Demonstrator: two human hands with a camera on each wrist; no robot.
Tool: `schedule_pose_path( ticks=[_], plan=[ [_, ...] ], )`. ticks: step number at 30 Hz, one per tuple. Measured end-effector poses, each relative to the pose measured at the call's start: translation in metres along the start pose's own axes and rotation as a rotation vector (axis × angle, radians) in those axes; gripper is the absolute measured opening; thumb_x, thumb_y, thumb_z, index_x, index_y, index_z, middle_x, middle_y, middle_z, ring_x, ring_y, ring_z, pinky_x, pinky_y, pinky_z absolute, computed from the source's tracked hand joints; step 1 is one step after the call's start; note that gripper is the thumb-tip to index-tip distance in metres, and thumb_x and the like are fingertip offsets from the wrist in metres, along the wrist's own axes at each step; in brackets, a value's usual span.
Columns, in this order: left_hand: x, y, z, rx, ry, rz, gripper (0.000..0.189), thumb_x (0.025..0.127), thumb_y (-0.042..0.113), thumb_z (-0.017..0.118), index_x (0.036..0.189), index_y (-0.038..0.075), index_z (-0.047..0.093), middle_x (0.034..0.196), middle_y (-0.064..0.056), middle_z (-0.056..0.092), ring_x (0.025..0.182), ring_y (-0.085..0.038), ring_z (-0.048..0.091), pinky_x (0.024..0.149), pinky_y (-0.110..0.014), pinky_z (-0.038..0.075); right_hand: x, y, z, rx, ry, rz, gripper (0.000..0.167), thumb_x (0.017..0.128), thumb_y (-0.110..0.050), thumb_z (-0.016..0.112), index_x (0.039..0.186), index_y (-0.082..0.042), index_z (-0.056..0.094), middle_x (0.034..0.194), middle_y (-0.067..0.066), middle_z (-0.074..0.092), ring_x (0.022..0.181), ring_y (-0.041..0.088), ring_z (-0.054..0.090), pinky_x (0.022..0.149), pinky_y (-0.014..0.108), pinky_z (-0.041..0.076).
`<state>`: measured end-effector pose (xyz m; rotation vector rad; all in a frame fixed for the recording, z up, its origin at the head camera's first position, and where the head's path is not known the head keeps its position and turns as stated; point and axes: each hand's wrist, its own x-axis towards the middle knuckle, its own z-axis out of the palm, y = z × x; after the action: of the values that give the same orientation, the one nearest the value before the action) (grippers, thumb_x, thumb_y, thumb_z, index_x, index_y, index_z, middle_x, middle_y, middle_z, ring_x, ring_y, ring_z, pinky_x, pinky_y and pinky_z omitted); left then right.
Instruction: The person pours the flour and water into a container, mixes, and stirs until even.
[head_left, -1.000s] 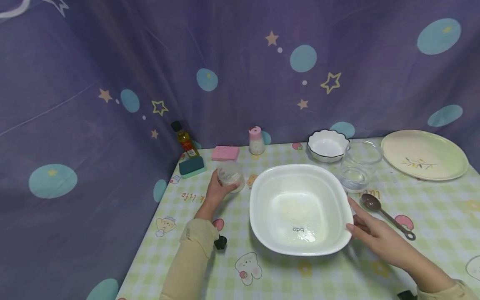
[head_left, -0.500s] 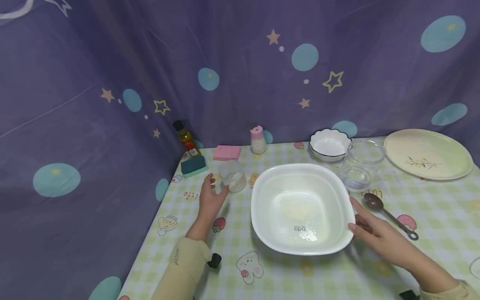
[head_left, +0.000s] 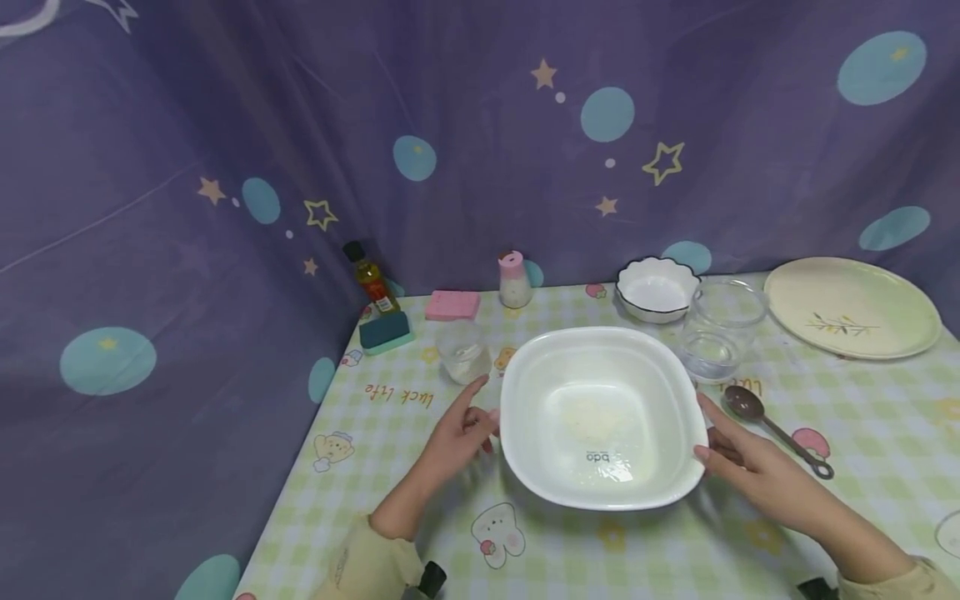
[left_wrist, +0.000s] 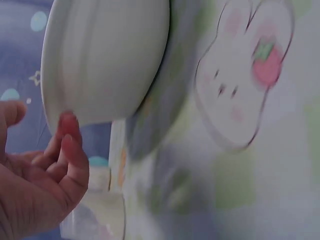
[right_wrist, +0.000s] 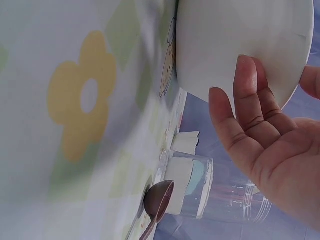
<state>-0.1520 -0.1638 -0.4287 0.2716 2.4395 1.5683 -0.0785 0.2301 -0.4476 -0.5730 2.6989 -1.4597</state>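
A white basin stands on the checked tablecloth, with a pale patch and some shine on its inside bottom. At its right rim my right hand holds on, thumb at the edge and fingers against the outer wall, as the right wrist view confirms. My left hand is beside the left rim, fingers loosely bent. In the left wrist view its fingertips lie close to the basin's wall; whether they touch is unclear. Just beyond that hand is a clear cup with something whitish inside.
Right of the basin are a clear jar, a brown ladle, a scalloped white bowl and an oval plate. Along the back left stand an oil bottle, a green sponge, a pink sponge and a pink-capped shaker.
My left hand has let go of the clear cup, drawn back, and moved right to the basin's left side. The right hand has stayed on the basin's right rim.
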Motion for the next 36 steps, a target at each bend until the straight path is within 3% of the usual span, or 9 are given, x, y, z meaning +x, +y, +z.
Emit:
schedule_pose_path(
  ticks=[4,11,19,24,29,31,34,36],
  plan=[
    [-0.010,0.001,0.008,-0.034,-0.134,-0.012,0.071,0.098,0.029,0.060,0.157,0.023,0.021,0.078,-0.013,0.067,0.065,-0.025,0.062,0.058,-0.031,0.049,0.001,0.001,-0.001,-0.019,0.002,-0.015,0.069,0.099,-0.012,0.056,0.156,-0.004,0.016,0.118,0.022,0.065,0.101,0.000,0.061,0.079,0.020,0.051],
    [-0.019,0.002,0.016,-0.115,-0.147,-0.062,0.079,0.096,0.025,0.064,0.157,0.030,0.014,0.076,-0.008,0.067,0.063,-0.020,0.061,0.058,-0.029,0.049,0.004,0.001,-0.007,-0.055,0.016,-0.066,0.067,0.097,-0.008,0.059,0.154,-0.004,0.024,0.099,-0.001,0.070,0.088,0.003,0.064,0.071,0.026,0.054],
    [-0.022,0.002,0.020,-0.212,-0.147,-0.056,0.082,0.094,0.018,0.066,0.157,0.033,0.015,0.080,-0.009,0.067,0.063,-0.018,0.062,0.058,-0.029,0.051,0.009,0.006,-0.028,-0.018,0.007,-0.018,0.060,0.099,-0.009,0.056,0.151,0.002,0.028,0.110,0.013,0.064,0.089,0.005,0.064,0.071,0.024,0.053],
    [-0.023,0.003,0.020,-0.238,-0.150,-0.056,0.083,0.093,0.017,0.068,0.157,0.032,0.016,0.080,-0.009,0.066,0.062,-0.017,0.061,0.058,-0.028,0.051,0.018,0.012,-0.050,-0.057,0.091,0.011,0.055,0.099,-0.009,0.056,0.149,0.000,0.035,0.113,0.020,0.063,0.087,0.005,0.065,0.070,0.021,0.053],
    [-0.023,0.001,0.021,-0.267,-0.147,-0.064,0.084,0.092,0.015,0.068,0.157,0.030,0.017,0.079,-0.009,0.065,0.060,-0.017,0.061,0.058,-0.027,0.051,0.025,0.019,-0.073,-0.178,0.189,0.139,0.051,0.100,-0.022,0.057,0.143,0.001,0.044,0.115,0.025,0.062,0.081,-0.008,0.058,0.062,0.028,0.051],
    [-0.023,0.000,0.021,-0.275,-0.149,-0.065,0.084,0.092,0.015,0.068,0.157,0.029,0.016,0.078,-0.009,0.065,0.059,-0.016,0.061,0.058,-0.027,0.052,0.028,0.022,-0.079,-0.215,0.220,0.191,0.053,0.100,-0.027,0.057,0.142,0.004,0.044,0.118,0.027,0.060,0.085,0.004,0.063,0.066,0.038,0.052],
    [-0.023,-0.001,0.021,-0.278,-0.149,-0.060,0.084,0.092,0.015,0.068,0.157,0.028,0.016,0.078,-0.008,0.065,0.059,-0.015,0.061,0.058,-0.026,0.052,0.034,0.029,-0.087,-0.242,0.238,0.238,0.064,0.098,-0.032,0.059,0.145,0.006,0.037,0.125,0.031,0.053,0.097,0.033,0.063,0.074,0.053,0.050],
    [-0.023,-0.001,0.021,-0.275,-0.148,-0.055,0.084,0.092,0.015,0.068,0.157,0.028,0.016,0.078,-0.008,0.065,0.058,-0.015,0.060,0.058,-0.026,0.052,0.039,0.036,-0.092,-0.220,0.220,0.255,0.073,0.097,-0.033,0.061,0.150,0.005,0.028,0.132,0.034,0.046,0.106,0.051,0.054,0.075,0.045,0.052]
  ],
)
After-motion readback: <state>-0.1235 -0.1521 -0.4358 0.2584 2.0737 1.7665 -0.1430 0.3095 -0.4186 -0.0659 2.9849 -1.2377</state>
